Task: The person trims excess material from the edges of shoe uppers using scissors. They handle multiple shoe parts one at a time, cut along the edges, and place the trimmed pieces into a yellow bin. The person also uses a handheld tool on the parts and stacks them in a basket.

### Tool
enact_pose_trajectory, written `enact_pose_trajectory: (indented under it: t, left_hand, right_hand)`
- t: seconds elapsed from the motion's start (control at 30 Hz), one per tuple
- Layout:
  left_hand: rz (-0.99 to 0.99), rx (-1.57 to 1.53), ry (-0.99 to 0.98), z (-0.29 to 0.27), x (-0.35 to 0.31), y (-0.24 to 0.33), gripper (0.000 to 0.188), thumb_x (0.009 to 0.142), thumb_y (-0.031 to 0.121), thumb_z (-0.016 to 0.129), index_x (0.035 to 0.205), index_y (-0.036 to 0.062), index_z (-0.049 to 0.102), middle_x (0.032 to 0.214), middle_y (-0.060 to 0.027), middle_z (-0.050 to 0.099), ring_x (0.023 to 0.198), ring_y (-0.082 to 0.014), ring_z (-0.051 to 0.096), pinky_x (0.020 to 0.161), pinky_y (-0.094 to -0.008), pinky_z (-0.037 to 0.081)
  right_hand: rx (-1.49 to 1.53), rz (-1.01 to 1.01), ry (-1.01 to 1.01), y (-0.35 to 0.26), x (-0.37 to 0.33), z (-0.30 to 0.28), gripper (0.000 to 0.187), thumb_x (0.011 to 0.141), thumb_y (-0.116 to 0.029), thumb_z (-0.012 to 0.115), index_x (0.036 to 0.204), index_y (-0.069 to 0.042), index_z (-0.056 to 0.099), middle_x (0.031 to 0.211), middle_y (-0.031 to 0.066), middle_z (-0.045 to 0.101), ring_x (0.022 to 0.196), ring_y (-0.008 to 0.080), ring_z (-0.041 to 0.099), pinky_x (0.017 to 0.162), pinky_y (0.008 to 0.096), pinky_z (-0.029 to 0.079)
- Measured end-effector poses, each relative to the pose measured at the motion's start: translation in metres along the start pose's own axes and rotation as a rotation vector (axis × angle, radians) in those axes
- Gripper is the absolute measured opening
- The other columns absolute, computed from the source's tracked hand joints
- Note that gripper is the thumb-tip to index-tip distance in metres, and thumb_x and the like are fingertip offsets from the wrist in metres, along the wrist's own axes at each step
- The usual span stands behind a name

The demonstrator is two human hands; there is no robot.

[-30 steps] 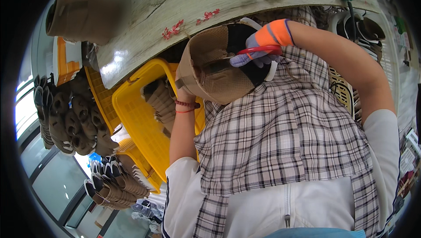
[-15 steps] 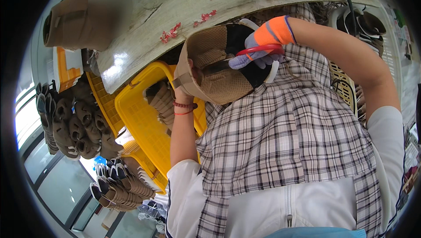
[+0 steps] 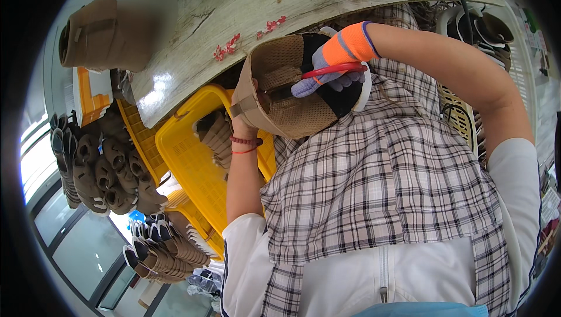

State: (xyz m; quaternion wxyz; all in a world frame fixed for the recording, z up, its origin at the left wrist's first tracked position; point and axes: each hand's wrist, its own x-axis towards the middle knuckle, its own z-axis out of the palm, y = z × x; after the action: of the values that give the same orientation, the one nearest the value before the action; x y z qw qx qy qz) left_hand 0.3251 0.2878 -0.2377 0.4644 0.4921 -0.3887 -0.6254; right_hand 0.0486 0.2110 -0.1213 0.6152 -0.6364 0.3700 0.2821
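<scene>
Steadying a brown, mesh-lined shoe upper (image 3: 286, 119) above a plaid apron (image 3: 374, 177), just off the table (image 3: 234, 10), with bare left hand (image 3: 243, 117) clamped on its rim; reaching inside with gloved right hand (image 3: 328, 61) curled around a red-handled tool (image 3: 343, 68), apparently scissors, with tips hidden. Seemingly trimming inside, a step calling next for a firm hold and careful clearance from the lining (image 3: 277, 70).

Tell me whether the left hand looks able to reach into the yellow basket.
Probably not without letting go: the left hand grips the brown piece, though the basket looks open beside that wrist.
</scene>
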Motion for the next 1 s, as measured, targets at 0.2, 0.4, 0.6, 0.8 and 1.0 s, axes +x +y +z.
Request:
enact_pose_trajectory:
  t: [0.2, 0.4, 0.6, 0.8, 1.0]
  left_hand:
    - [-0.110, -0.222, 0.036, 0.014, 0.000, 0.013, 0.020, 0.087, 0.014, 0.062, 0.105, 0.0048, 0.058, 0.088, 0.0001, 0.057, 0.077, -0.0111, 0.054, 0.067, -0.0258, 0.046]
    - [-0.044, -0.186, -0.026, 0.022, -0.002, 0.014, 0.025, 0.089, 0.017, 0.062, 0.107, 0.0021, 0.056, 0.086, 0.0013, 0.056, 0.072, -0.0091, 0.053, 0.063, -0.0224, 0.045]
    - [0.104, -0.213, 0.000, 0.053, 0.002, 0.009, 0.038, 0.086, 0.015, 0.065, 0.119, -0.0010, 0.053, 0.100, -0.0014, 0.059, 0.088, -0.0139, 0.055, 0.078, -0.0279, 0.046]
    - [0.092, -0.085, -0.025, 0.038, 0.007, 0.021, 0.041, 0.085, 0.011, 0.065, 0.122, -0.0004, 0.052, 0.113, -0.0053, 0.058, 0.103, -0.0170, 0.053, 0.088, -0.0322, 0.045]
    - [0.072, -0.111, -0.092, 0.021, 0.024, 0.004, 0.048, 0.085, -0.002, 0.062, 0.130, 0.0036, 0.047, 0.125, -0.0095, 0.054, 0.116, -0.0232, 0.050, 0.098, -0.0382, 0.043]
  right_hand:
    - [-0.077, 0.082, 0.169, -0.013, -0.007, 0.008, 0.070, 0.073, -0.073, 0.056, 0.063, -0.004, 0.060, 0.057, 0.0054, 0.056, 0.047, 0.0169, 0.054, 0.046, 0.0289, 0.046]
    - [-0.025, -0.020, 0.106, 0.020, -0.014, 0.029, 0.070, 0.075, -0.071, 0.057, 0.058, -0.003, 0.056, 0.051, 0.0034, 0.050, 0.044, 0.0145, 0.049, 0.044, 0.0279, 0.041]
    - [0.433, -0.106, -0.242, 0.090, -0.003, 0.028, 0.083, 0.080, -0.077, 0.035, 0.088, 0.000, 0.065, 0.062, 0.0045, 0.052, 0.052, 0.0148, 0.054, 0.052, 0.0278, 0.050]
    - [0.436, -0.252, -0.220, 0.110, -0.007, 0.024, 0.093, 0.075, -0.083, 0.031, 0.093, 0.003, 0.064, 0.059, 0.0031, 0.050, 0.050, 0.0148, 0.053, 0.051, 0.0295, 0.050]
    - [0.376, -0.265, -0.258, 0.099, 0.012, 0.003, 0.087, 0.081, -0.077, 0.032, 0.097, 0.001, 0.065, 0.066, 0.0038, 0.052, 0.058, 0.0160, 0.056, 0.058, 0.0295, 0.053]
